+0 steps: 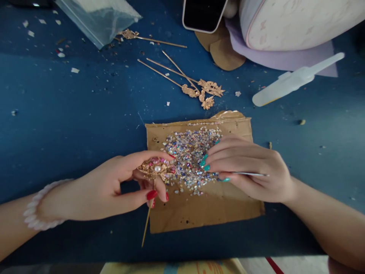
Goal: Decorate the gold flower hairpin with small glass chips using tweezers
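Note:
My left hand (114,186) is closed around a gold hairpin (158,171), its head turned up. A white pearl sits in the middle of that head, with pink stone chips set about it, and the pin's stem points down toward me. To the right, my right hand (248,163) is closed with a thin silver metal tool (251,174) lying between thumb and fingers; the tool's tip is hidden. Its fingertips reach the right side of a spread of small multicoloured chips (188,152). Under the chips lies a piece of brown cardboard (205,209).
Several gold hairpins (209,87) lie beyond the cardboard, another (159,40) by a plastic bag (99,23). At the back are a phone (203,15) and a white pouch (302,23) on purple paper (262,57). A translucent applicator bottle (296,82) lies at right. Scraps dot the blue table (71,114).

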A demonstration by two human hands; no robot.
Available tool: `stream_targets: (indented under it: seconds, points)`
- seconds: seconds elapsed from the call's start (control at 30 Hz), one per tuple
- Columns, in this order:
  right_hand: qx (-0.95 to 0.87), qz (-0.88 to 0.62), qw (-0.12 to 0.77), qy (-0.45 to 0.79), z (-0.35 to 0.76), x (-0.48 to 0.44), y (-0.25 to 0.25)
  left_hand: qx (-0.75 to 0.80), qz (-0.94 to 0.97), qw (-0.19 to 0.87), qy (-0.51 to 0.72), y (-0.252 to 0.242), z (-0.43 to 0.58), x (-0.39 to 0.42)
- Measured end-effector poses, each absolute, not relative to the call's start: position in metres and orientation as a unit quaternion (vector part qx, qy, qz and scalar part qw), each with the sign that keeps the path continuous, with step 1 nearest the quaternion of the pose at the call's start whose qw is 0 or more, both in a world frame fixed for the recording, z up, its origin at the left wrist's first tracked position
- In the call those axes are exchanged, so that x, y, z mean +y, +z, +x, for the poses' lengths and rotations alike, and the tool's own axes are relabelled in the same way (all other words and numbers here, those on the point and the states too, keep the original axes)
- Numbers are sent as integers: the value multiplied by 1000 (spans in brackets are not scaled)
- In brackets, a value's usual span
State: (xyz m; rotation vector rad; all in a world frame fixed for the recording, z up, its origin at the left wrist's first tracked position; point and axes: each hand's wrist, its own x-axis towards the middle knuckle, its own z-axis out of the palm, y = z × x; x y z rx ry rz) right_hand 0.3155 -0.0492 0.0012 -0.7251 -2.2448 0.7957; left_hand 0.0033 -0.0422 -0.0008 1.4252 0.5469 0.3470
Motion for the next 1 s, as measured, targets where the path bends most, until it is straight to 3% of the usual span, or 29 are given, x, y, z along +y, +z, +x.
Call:
stream_targets:
  seconds: [1.0]
  points:
    - [-865, -274, 339, 249, 317, -50, 3, 263, 662, 685, 153, -1, 0, -43]
